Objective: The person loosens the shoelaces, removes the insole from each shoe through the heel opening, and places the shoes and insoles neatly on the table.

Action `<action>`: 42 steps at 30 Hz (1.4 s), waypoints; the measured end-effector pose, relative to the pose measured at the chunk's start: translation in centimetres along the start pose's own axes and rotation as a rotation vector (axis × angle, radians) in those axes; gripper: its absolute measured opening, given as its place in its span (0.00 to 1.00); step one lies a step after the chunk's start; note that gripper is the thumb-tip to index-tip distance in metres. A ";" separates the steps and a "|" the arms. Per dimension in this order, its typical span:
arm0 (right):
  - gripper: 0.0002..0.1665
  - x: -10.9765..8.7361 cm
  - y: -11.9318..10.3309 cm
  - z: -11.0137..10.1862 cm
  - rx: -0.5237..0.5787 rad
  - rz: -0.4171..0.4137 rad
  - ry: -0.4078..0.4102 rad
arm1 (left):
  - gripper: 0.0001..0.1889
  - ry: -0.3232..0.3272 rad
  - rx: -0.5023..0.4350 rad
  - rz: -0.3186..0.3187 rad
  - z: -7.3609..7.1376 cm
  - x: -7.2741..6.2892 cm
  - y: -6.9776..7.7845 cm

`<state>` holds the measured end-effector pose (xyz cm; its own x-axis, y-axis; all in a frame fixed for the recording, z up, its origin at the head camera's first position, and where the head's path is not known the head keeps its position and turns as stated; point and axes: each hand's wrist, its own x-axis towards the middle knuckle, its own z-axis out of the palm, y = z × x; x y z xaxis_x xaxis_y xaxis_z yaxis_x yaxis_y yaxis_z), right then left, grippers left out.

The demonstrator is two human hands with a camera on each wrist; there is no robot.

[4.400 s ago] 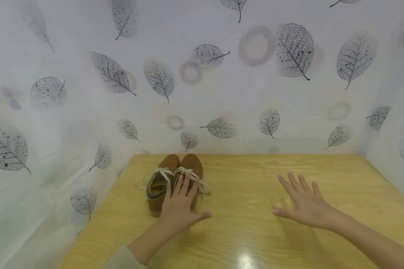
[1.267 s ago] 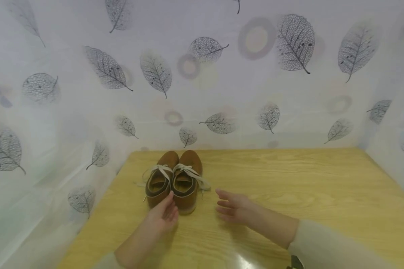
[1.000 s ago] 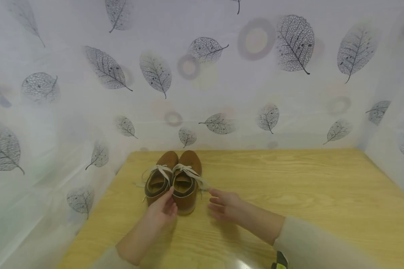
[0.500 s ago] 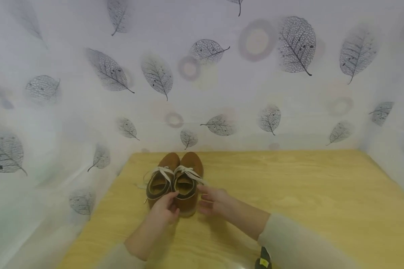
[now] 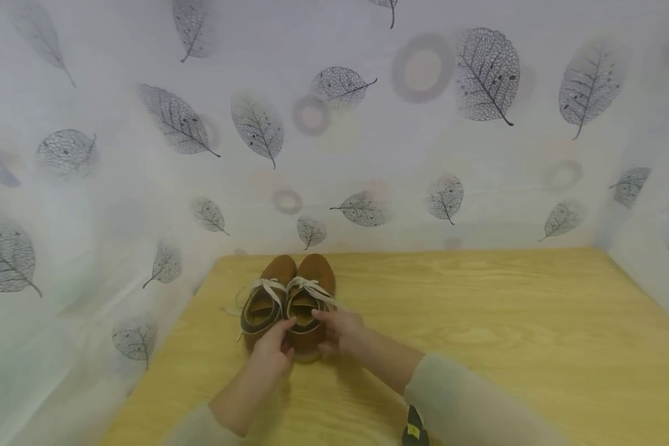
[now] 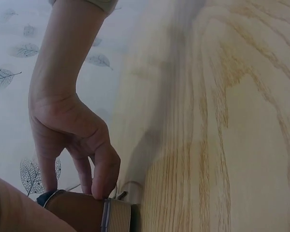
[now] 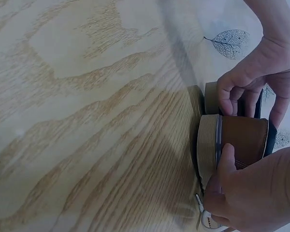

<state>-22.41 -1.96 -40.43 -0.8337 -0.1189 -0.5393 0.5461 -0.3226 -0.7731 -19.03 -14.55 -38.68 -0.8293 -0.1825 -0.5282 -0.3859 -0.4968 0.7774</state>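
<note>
Two brown lace-up shoes stand side by side, toes away from me, at the left of the table in the head view. My left hand grips the right-hand shoe at its heel, thumb at the collar and fingers reaching down between the two shoes. From the outer side my right hand holds the same heel, its thumb over the collar. In the right wrist view the heel sits between both hands, its ribbed pale sole close to the table. The left-hand shoe is untouched, its heel partly hidden by my left hand.
A light wood-grain table extends to the right of the shoes. White sheeting with printed leaves closes off the back and both sides. Pale laces trail off the shoes. A black piece with a yellow mark hangs by my right sleeve.
My right hand has moved left from over the table onto the shoe's outer side. My left hand has come in at its inner side. The shoes stand where they were.
</note>
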 end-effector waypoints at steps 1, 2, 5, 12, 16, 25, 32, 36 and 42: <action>0.25 0.0 0.0 -0.1 0.000 0.001 0.002 | 0.34 0.004 0.001 0.004 0.0 0.1 -0.1; 0.26 0.0 0.0 -0.1 -0.002 0.002 0.002 | 0.34 0.014 0.003 0.007 0.0 0.2 -0.1; 0.28 -0.1 -0.2 -0.2 -0.013 0.010 0.002 | 0.33 0.024 0.013 0.013 0.1 0.6 -0.3; 0.23 -0.2 -0.2 -0.4 -0.054 0.004 0.015 | 0.14 0.000 0.004 -0.022 -0.3 0.7 -0.4; 0.20 -0.3 -0.4 -1.0 -0.073 0.006 0.020 | 0.08 -0.027 0.024 -0.039 -0.4 0.7 -0.6; 0.15 -0.8 -0.6 -2.3 -0.126 0.016 0.027 | 0.22 -0.035 0.007 -0.048 0.3 -0.1 -1.4; 0.16 -1.1 -0.6 -3.3 -0.108 0.023 0.043 | 0.31 -0.008 0.028 -0.048 1.0 -0.5 -2.0; 0.18 -1.3 -0.7 -3.7 -0.101 0.023 0.041 | 0.30 0.003 0.032 -0.054 1.4 -0.7 -2.2; 0.19 -1.3 -0.7 -4.2 -0.111 0.008 0.046 | 0.05 -0.058 0.056 -0.050 1.5 -0.7 -2.5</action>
<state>-21.33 2.34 -40.57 -0.8259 -0.0765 -0.5585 0.5606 -0.2158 -0.7995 -18.09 -11.88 -39.76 -0.8298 -0.1079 -0.5475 -0.4483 -0.4552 0.7693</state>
